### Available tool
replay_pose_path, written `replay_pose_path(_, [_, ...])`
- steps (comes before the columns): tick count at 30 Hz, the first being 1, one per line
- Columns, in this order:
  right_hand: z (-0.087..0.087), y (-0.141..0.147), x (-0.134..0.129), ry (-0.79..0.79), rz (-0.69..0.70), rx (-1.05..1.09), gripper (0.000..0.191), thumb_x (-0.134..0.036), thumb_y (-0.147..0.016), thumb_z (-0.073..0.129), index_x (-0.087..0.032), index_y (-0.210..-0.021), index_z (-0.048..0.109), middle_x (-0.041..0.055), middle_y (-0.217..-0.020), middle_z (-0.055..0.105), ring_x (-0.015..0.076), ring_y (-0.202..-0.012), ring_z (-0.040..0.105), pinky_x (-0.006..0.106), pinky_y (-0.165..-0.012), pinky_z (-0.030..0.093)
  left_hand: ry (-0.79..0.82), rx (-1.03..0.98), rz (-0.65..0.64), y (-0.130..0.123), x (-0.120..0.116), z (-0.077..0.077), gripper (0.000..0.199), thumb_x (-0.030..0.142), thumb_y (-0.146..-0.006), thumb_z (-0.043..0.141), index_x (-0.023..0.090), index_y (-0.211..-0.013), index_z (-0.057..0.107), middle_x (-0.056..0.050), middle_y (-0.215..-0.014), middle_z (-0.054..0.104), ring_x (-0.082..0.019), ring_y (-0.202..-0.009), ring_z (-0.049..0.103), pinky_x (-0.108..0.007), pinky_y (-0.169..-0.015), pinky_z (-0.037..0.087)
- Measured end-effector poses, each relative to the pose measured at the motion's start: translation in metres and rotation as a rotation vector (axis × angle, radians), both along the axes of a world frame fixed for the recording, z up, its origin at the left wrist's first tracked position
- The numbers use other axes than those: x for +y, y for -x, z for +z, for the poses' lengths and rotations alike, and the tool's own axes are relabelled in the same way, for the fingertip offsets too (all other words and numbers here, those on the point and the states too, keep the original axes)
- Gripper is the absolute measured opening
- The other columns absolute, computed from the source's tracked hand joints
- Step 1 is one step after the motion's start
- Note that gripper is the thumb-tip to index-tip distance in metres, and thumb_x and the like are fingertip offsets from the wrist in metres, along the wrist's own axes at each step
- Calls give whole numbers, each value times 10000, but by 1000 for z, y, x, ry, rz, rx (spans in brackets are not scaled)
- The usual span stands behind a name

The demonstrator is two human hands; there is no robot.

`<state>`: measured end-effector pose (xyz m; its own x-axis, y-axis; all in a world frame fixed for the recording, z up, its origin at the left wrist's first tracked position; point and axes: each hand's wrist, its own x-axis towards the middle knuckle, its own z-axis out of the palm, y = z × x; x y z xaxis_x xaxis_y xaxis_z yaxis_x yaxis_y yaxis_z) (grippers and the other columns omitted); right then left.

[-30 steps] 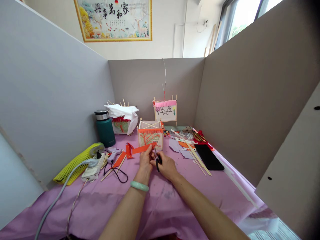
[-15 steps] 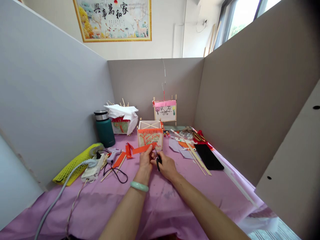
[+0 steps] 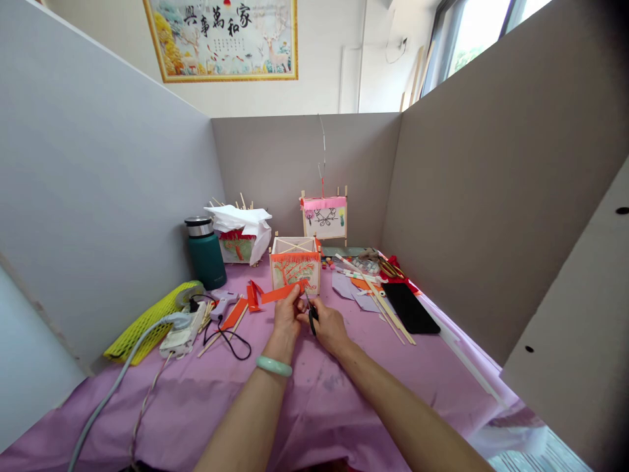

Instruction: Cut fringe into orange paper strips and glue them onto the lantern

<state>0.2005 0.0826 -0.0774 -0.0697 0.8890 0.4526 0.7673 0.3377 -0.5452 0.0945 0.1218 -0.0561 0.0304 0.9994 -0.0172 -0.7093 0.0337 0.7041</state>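
Observation:
Between the thumb and fingers of my left hand (image 3: 288, 313) is a strip of orange-red paper (image 3: 276, 294), stretching left toward a folded end. My right hand (image 3: 328, 326) is closed around the black handles of a pair of scissors (image 3: 313, 314). Their blades point up and away, at the right end of the strip, where fine cuts seem to show. Both hands nearly touch. Just beyond them stands a box-shaped paper lantern (image 3: 295, 269) on a stick frame, with orange fringe along its top edge and a painted tree on its front.
A teal bottle (image 3: 206, 259), a lilac glue gun (image 3: 225, 303) and a white power strip (image 3: 181, 337) are on the left. To the right lie a black phone (image 3: 410, 308), wooden sticks (image 3: 388, 313) and paper scraps (image 3: 351, 292). Another lantern (image 3: 325, 217) stands behind; grey partitions enclose the table.
Almost nothing differs. The scissors and the fingers of both hands have shifted very slightly at the strip's right end.

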Motion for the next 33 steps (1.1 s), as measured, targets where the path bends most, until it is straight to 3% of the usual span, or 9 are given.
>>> replay_pose_path(22, [3,0,-4,-54,-23,20,270,-466,-896,513,-240,-1035,569,1,-837,696,187,-743,657,239,-612,337,2,77,-18,0,1,-3,421,403,-513,850,161,-583,512,64,-385,425,-57,-357,387,-188,-378,273])
replay_pose_path(33, [5,0,-4,-15,-41,12,267,-466,-906,512,-240,-1027,587,6,-830,710,184,-741,659,234,-610,344,-7,45,-20,-1,1,-3,380,351,-536,843,152,-580,522,63,-385,400,-50,-354,364,-173,-354,219])
